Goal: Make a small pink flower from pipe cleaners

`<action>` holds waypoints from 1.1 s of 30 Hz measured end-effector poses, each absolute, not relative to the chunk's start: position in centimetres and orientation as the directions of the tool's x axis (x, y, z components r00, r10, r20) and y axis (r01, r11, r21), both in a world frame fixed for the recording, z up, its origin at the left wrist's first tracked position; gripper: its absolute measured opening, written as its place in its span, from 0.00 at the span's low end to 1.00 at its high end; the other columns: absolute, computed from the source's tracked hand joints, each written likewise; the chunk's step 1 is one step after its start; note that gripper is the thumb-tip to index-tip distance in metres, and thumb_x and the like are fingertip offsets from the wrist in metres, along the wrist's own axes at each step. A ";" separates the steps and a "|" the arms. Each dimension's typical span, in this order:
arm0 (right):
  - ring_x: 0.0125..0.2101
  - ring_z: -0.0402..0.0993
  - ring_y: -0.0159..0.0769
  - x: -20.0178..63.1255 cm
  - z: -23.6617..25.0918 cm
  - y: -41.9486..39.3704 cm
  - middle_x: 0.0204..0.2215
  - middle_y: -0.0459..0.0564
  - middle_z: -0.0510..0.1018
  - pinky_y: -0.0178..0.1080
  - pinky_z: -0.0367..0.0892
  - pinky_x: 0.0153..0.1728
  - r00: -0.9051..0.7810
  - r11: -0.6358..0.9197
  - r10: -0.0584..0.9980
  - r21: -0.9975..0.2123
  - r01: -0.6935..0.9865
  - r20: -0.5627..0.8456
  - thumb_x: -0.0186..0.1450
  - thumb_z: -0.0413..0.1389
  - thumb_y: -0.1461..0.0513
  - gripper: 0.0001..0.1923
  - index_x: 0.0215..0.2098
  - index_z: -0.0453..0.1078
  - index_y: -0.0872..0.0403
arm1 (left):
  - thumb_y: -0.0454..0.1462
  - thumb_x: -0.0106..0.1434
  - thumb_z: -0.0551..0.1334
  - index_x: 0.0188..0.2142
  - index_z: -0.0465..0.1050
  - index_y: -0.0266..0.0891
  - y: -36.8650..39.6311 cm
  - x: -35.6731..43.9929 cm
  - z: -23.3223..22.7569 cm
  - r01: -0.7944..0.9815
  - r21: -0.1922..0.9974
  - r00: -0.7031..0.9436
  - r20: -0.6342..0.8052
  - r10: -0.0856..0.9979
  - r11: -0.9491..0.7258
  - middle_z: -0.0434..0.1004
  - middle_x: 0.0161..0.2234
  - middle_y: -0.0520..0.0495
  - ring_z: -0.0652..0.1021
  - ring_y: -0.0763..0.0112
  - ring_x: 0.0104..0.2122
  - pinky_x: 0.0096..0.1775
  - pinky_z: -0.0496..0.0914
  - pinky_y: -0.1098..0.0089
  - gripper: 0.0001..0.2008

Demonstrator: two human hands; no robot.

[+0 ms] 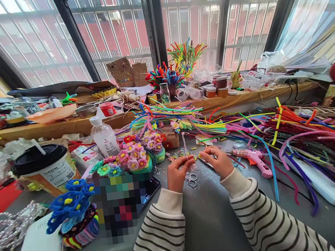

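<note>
Two hands (199, 166) on tiny flower (197, 157)

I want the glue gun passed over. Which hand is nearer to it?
Right. The right hand is just left of the pink glue gun; the left hand is farther away, beyond the right hand.

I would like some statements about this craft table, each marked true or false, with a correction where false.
1. Both hands, the left hand and the right hand, pinch a small yellow-and-pink craft piece between them. True.
2. The pink glue gun lies left of the hands. False: it lies to their right.
3. Small scissors lie on the table under the hands. True.
4. The cup with the black lid is tipped over. False: it stands upright.
</note>
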State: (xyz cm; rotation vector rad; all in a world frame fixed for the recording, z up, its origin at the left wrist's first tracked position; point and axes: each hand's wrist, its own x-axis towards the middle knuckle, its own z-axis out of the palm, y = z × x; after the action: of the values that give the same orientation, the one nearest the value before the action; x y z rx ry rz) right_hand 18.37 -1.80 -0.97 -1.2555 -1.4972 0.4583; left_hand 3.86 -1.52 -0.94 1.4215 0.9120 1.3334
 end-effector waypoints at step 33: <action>0.18 0.61 0.28 17.4 -2.9 -1.2 0.18 0.45 0.63 0.33 0.60 0.18 -0.227 0.449 0.890 -0.675 0.586 0.395 0.55 0.44 0.61 0.08 0.20 0.57 0.55 | 0.39 0.47 0.59 0.24 0.73 0.46 -0.7 3.1 -2.8 0.331 0.700 0.346 0.533 0.772 -0.632 0.73 0.24 0.47 0.70 0.68 0.27 0.37 0.58 0.70 0.05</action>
State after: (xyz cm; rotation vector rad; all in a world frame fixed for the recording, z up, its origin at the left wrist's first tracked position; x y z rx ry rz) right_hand 17.40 -1.22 -2.86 -1.2388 -1.9298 0.5014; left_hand 3.15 -0.69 -2.83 2.1379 0.9613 1.2304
